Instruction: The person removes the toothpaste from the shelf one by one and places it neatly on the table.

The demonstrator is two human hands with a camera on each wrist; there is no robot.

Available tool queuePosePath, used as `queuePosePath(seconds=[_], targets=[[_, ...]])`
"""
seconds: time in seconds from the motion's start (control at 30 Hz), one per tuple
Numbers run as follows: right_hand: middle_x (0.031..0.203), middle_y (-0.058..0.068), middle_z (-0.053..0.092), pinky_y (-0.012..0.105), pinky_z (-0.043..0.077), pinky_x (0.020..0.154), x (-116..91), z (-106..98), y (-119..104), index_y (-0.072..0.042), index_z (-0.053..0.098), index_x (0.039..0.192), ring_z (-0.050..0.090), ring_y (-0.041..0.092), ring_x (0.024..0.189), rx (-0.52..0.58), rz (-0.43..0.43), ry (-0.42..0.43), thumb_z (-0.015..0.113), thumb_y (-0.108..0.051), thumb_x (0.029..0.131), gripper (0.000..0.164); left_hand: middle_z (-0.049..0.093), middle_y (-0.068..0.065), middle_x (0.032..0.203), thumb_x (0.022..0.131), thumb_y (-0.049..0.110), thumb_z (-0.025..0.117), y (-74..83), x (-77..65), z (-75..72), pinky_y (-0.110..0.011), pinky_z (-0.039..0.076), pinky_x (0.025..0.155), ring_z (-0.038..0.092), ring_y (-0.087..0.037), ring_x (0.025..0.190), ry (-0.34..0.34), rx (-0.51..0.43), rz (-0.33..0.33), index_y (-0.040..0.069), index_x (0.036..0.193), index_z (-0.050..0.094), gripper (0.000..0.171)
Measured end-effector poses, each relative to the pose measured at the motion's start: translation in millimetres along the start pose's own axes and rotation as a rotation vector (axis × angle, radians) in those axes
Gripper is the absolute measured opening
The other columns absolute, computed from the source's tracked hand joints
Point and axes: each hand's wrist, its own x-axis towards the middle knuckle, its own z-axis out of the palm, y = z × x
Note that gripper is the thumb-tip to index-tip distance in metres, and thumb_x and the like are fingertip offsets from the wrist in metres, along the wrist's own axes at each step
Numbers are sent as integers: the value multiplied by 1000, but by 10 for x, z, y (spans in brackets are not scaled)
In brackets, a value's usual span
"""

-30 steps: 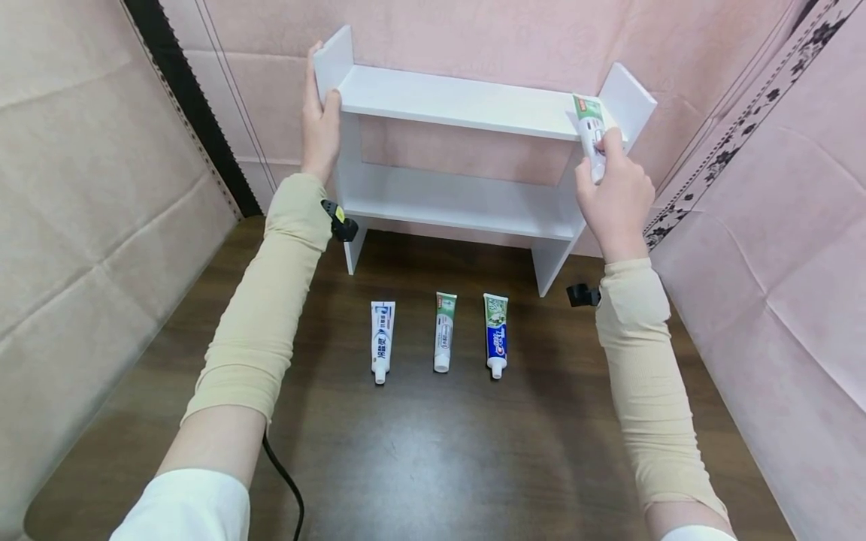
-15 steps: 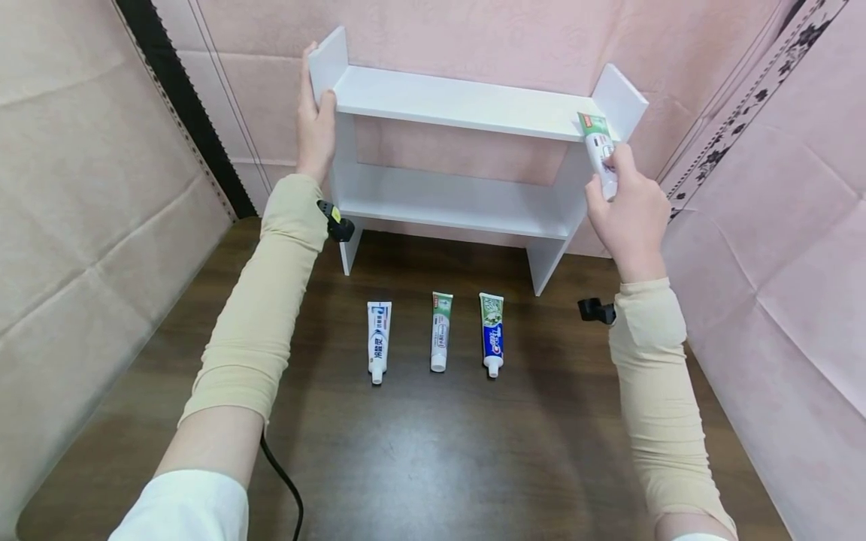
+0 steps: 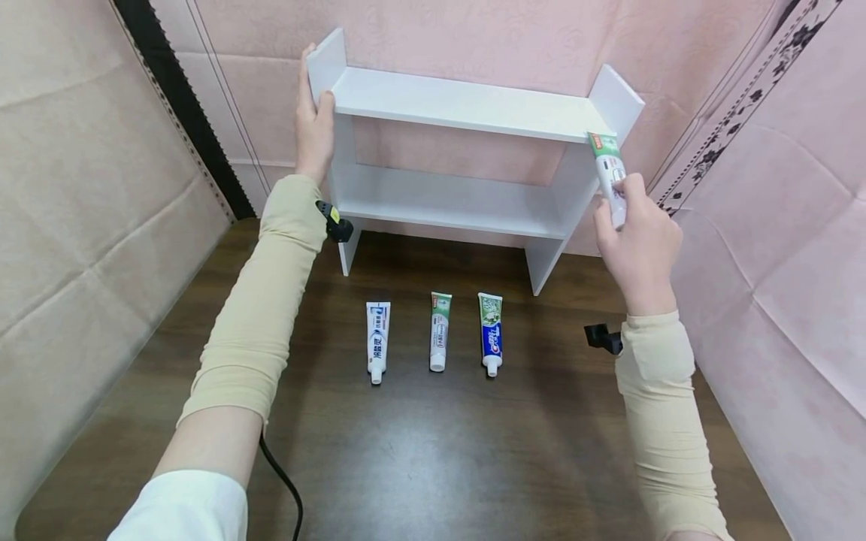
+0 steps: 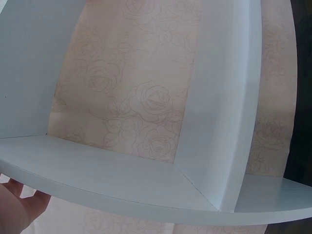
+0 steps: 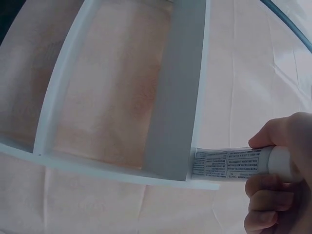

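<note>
My left hand (image 3: 314, 131) holds the left side panel of a white two-tier shelf (image 3: 460, 101), thumb in front and fingers around the outer edge. In the left wrist view, part of that hand (image 4: 22, 207) shows beside the panel. My right hand (image 3: 641, 248) pinches a green and white toothpaste tube (image 3: 609, 169) near its cap end. The tube's flat end points up and away, overlapping the shelf's right front corner in the head view. Small print on its back (image 5: 229, 163) faces the right wrist camera, where its flat end appears right at the shelf's edge.
On the dark wooden table (image 3: 406, 458) lie a white and blue tube (image 3: 378, 338), a green and white tube (image 3: 440, 330) and a blue and green tube (image 3: 491, 330). Pink cloth (image 3: 473, 37) hangs behind the shelf. A black cable (image 3: 284, 477) runs near my left arm.
My right hand has drawn the toothpaste tube back toward me and slightly right, from over the upper board to its front corner. My left hand keeps its hold on the shelf.
</note>
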Motion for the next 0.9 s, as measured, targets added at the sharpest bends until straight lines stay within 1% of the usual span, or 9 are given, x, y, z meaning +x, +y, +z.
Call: queuePosePath(seconds=[0.07, 0.23, 0.3, 0.37, 0.43, 0.57, 0.7, 0.8, 0.9], targets=[[84, 27, 69, 35, 26, 48, -59, -14, 6, 0, 56, 111, 52, 39, 55, 15, 6, 16, 50, -21, 92, 29, 30, 11, 156, 100, 15, 30, -3, -6, -2, -19, 30, 109, 36, -5, 135, 1, -3, -3, 34, 155, 16, 60], [69, 25, 64, 35, 25, 46, -290, -51, 48, 0, 59, 112, 46, 34, 48, 33, 29, 39, 53, -19, 91, 29, 30, 11, 157, 101, 15, 30, -2, -20, 1, -19, 30, 110, 35, -5, 136, -2, -2, -7, 33, 155, 16, 59], [60, 22, 60, 35, 24, 45, -403, -49, 82, -2, 61, 110, 43, 34, 45, 27, 32, 26, 54, -19, 90, 27, 29, 12, 157, 100, 15, 30, 5, -19, 5, -18, 30, 110, 35, -5, 136, 0, 0, -7, 33, 155, 16, 60], [58, 21, 58, 36, 24, 44, -509, -31, 121, -4, 62, 107, 43, 34, 45, 19, 47, -23, 54, -20, 90, 25, 29, 12, 157, 100, 15, 30, 7, -14, 5, -18, 30, 109, 35, -5, 135, 3, 3, -5, 33, 155, 16, 60], [58, 20, 58, 36, 25, 43, -600, 5, 167, -7, 62, 104, 45, 35, 45, 13, 63, -108, 54, -24, 91, 23, 30, 11, 157, 100, 15, 30, 8, -12, 0, -19, 30, 109, 36, -5, 134, 8, 6, -5, 33, 155, 17, 59], [61, 14, 60, 35, 29, 43, -752, 109, 262, -12, 62, 99, 48, 30, 48, -8, 81, -354, 51, -30, 94, 22, 30, 11, 157, 100, 14, 30, 3, -16, -12, -19, 30, 109, 36, -5, 134, 12, 9, -8, 33, 155, 17, 59], [67, 11, 63, 34, 31, 44, -895, 238, 352, -12, 63, 98, 49, 25, 53, -25, 74, -574, 51, -29, 94, 21, 30, 11, 156, 100, 14, 30, 3, -20, -8, -19, 30, 108, 36, -5, 133, 5, 6, -7, 33, 155, 17, 60], [73, 13, 66, 36, 35, 46, -1000, 360, 410, -11, 63, 98, 53, 26, 56, -43, 70, -689, 52, -29, 94, 22, 30, 12, 156, 100, 14, 30, 8, -19, 1, -18, 30, 107, 37, -5, 133, 2, 12, -1, 33, 155, 17, 60], [74, 14, 66, 38, 37, 46, -1105, 473, 442, -9, 62, 97, 54, 27, 57, -55, 64, -764, 51, -29, 93, 22, 29, 15, 157, 100, 14, 30, 12, -21, 8, -17, 29, 107, 36, -4, 134, 1, 19, 4, 33, 155, 16, 60]])
